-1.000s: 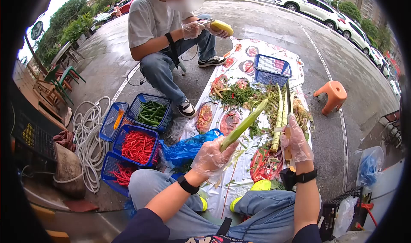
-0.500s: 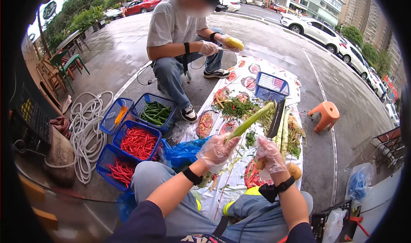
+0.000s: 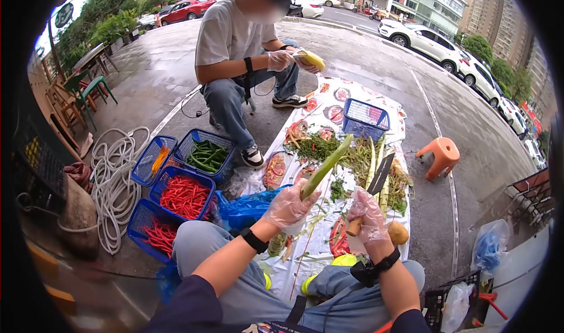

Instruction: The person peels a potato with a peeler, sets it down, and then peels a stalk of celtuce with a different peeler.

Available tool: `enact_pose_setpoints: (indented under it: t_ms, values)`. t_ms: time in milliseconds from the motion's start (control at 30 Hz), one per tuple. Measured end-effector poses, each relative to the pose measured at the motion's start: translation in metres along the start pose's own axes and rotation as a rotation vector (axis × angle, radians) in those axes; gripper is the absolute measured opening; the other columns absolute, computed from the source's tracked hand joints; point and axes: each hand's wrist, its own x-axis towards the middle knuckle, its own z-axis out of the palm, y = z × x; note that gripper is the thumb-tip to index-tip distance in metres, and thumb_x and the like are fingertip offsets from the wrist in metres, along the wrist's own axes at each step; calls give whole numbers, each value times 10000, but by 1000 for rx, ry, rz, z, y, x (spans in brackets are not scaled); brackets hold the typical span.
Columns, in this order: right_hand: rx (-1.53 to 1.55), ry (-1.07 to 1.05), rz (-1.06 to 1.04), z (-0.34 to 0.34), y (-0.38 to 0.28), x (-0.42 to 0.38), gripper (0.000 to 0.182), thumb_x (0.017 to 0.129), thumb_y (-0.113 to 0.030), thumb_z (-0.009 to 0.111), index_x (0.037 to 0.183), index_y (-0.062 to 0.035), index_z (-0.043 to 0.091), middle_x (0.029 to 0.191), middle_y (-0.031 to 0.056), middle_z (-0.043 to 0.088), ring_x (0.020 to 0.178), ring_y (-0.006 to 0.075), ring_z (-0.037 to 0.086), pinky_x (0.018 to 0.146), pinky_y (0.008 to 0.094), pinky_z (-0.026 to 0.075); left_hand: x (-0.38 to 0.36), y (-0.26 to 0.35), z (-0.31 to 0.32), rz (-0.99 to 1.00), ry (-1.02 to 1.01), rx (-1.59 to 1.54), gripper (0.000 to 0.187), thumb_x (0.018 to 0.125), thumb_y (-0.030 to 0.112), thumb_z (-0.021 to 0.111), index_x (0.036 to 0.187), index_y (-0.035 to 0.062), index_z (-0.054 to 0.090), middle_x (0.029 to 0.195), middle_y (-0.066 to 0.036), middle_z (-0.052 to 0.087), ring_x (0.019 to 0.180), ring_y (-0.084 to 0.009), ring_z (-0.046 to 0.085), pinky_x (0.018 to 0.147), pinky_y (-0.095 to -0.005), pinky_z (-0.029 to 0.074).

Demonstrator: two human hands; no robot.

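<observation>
Over the sheet (image 3: 320, 248), the left hand (image 3: 292, 205) was curled round a green stalk's (image 3: 326, 167) lower end; the right hand (image 3: 370, 215) gripped a knife (image 3: 380, 177), best kept clear of the left.

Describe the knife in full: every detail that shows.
The knife has a dark blade, seemingly metal, and a light brown handle that looks wooden. The gloved right hand grips it, hiding part of the handle, whose butt end sticks out below the fingers. The blade slants up and to the right in the picture, pointing away from the wearer, in front of pale stalks; whether it touches them is unclear.
</observation>
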Motion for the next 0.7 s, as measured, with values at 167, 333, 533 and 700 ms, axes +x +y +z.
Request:
enact_pose_setpoints:
  t_ms: [167,333,533,700]
  values:
    - [-185,12,-262,11,15,4,314,864,-176,749,1073,-16,578,792,2,585,559,65,521,493,202,429,1,-24,35,143,26,146,350,947,358,584,1074,35,540,767,-215,624,733,-403,632,645,-471,497]
    - [-159,-25,-246,25,34,11,494,866,-150,737,1255,30,491,828,12,591,586,73,538,525,209,435,5,-24,39,84,-15,128,358,929,309,623,1113,15,536,833,-246,615,788,-429,613,673,-473,487]
    - [-66,-21,-225,34,53,18,240,839,-49,739,1022,-3,591,823,51,656,589,82,579,509,205,439,2,-25,50,118,-117,-8,391,880,254,690,1141,21,516,866,-242,630,817,-449,605,680,-481,485]
    - [-276,-24,-317,34,49,14,248,808,-31,763,980,-5,587,815,62,678,581,80,589,512,207,449,-4,-17,54,242,-66,-154,385,883,210,673,1166,13,503,920,-257,626,850,-459,608,678,-479,491]
